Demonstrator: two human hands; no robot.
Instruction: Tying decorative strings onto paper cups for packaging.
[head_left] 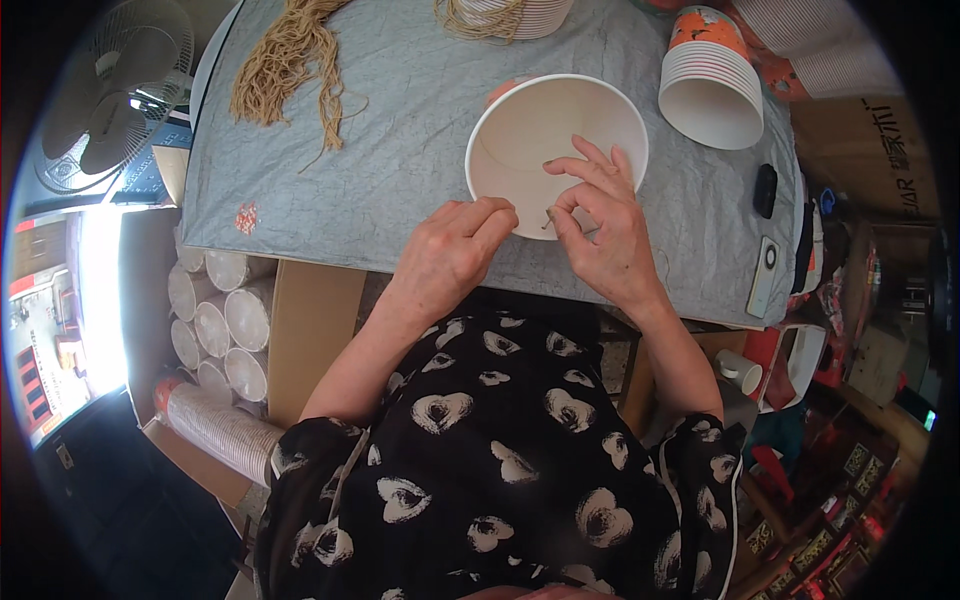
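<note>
A large white paper bucket [515, 150] lies tilted on the grey-covered table, its open mouth toward me. My left hand [450, 255] is closed at the left of the bucket's near rim, fingertips pressed together; what they grip is hidden. At the near right of the mouth, my right hand [610, 235] pinches a thin, short bit of what looks like twine [546, 222] between thumb and forefinger. Its other fingers are spread over the bucket's opening. Farther left, a bundle of tan twine [290, 65] hangs loosely across the table.
Nested paper buckets [710, 90] lie at the back right; another stack [520, 18] with twine on it stands at the back. A black object [765, 190] and a phone [763, 275] lie by the right edge. Wrapped bucket stacks [225, 320] and a fan [115, 105] are left.
</note>
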